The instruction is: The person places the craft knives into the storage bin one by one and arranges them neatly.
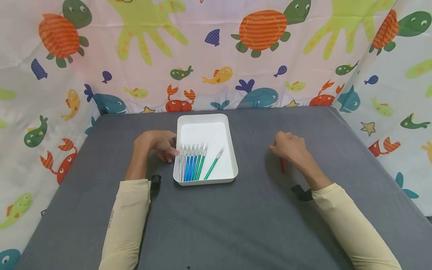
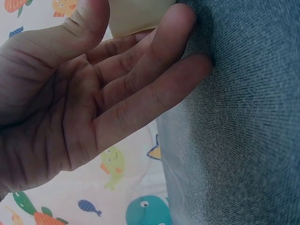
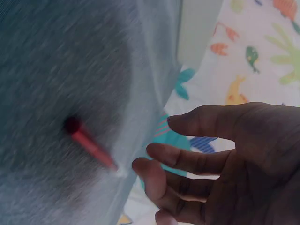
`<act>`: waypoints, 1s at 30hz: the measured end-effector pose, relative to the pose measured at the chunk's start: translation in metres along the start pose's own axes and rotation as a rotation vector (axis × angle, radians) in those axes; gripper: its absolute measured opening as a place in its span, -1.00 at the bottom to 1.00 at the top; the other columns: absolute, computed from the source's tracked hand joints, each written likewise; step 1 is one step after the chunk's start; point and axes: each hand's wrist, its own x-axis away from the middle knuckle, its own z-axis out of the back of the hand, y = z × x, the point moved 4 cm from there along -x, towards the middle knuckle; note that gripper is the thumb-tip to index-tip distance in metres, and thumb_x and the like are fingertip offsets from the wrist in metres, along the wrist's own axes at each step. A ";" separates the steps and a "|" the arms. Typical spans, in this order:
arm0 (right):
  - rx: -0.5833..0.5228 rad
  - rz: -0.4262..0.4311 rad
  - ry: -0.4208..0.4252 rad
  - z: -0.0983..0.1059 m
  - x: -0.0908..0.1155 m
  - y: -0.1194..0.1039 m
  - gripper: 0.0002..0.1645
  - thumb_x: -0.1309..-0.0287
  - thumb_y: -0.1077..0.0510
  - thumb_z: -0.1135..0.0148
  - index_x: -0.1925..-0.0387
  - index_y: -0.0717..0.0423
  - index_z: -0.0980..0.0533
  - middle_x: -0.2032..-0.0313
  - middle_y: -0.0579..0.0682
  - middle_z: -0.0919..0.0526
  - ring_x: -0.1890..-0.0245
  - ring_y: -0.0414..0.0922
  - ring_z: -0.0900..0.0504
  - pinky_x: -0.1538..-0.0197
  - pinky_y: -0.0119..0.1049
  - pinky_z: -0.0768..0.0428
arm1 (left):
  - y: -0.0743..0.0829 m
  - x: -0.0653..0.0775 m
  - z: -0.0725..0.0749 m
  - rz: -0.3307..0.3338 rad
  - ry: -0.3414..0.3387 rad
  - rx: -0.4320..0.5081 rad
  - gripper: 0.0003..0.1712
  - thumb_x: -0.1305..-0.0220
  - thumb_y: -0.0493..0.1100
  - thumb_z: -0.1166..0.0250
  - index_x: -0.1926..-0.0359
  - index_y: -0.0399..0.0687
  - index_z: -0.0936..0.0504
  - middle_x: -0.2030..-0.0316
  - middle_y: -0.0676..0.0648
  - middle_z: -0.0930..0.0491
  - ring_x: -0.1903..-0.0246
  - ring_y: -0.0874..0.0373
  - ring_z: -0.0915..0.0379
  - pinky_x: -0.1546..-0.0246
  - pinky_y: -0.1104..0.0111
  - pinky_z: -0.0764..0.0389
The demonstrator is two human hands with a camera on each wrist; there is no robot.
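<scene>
A white tray [image 1: 216, 179] holds several slim craft knives with pale, clear-looking caps: silver, blue [image 1: 190, 165] and green ones side by side at its left, plus one green craft knife [image 1: 212, 166] lying apart. My left hand [image 1: 158, 144] is at the tray's left side, a fingertip at the rim; in the left wrist view its fingers are loosely bent, gripping nothing. To the right, my right hand [image 1: 290, 146] hovers over a red craft knife [image 3: 93, 147] lying on the grey cloth. Its fingers are loosely bent and apart from the knife, which the hand mostly hides in the head view.
Grey cloth [image 1: 216, 225] covers the table. A curtain [image 1: 202, 56] printed with sea animals hangs along the back and both sides. Dark straps [image 1: 302, 193] sit at both wrists. Part of the tray's wall [image 3: 197, 33] shows in the right wrist view.
</scene>
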 end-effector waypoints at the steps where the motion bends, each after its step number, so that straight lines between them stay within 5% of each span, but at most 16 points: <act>1: 0.002 -0.017 -0.010 -0.001 -0.001 0.004 -0.55 -0.39 0.04 -0.18 0.64 0.10 -0.46 0.58 -0.04 -0.37 0.40 0.04 -0.51 0.03 0.24 -0.53 | 0.000 0.000 0.000 -0.003 0.000 0.001 -0.29 -0.44 -0.05 -0.36 -0.42 -0.27 -0.30 -0.02 -0.26 -0.68 0.10 0.04 -0.76 -0.13 0.16 -0.76; 5: -0.005 -0.053 -0.032 -0.005 -0.003 0.014 -0.58 -0.40 0.04 -0.20 0.57 0.14 -0.46 0.51 0.02 -0.38 0.34 0.09 -0.51 -0.09 0.37 -0.49 | 0.000 0.001 -0.001 -0.003 0.003 0.003 -0.28 -0.42 -0.04 -0.37 -0.42 -0.27 -0.31 -0.03 -0.25 -0.67 0.10 0.04 -0.76 -0.14 0.15 -0.75; 23: -0.017 -0.093 -0.031 -0.013 -0.009 0.032 -0.72 -0.23 0.14 -0.19 0.56 0.12 -0.40 0.45 0.10 -0.43 0.32 0.14 -0.50 0.02 0.32 -0.52 | 0.000 0.000 0.000 0.020 0.002 0.015 -0.25 -0.43 -0.04 -0.37 -0.44 -0.27 -0.28 -0.03 -0.25 -0.67 0.08 0.02 -0.75 -0.16 0.14 -0.74; 30: -0.037 -0.087 -0.056 -0.014 -0.009 0.033 -0.71 -0.23 0.18 -0.19 0.58 0.10 -0.37 0.52 0.01 -0.34 0.43 0.01 -0.40 0.26 0.00 -0.43 | 0.000 0.000 -0.002 0.003 0.001 0.020 -0.28 -0.45 -0.07 -0.35 -0.45 -0.29 -0.28 -0.19 -0.31 -0.59 0.09 0.03 -0.74 -0.13 0.16 -0.76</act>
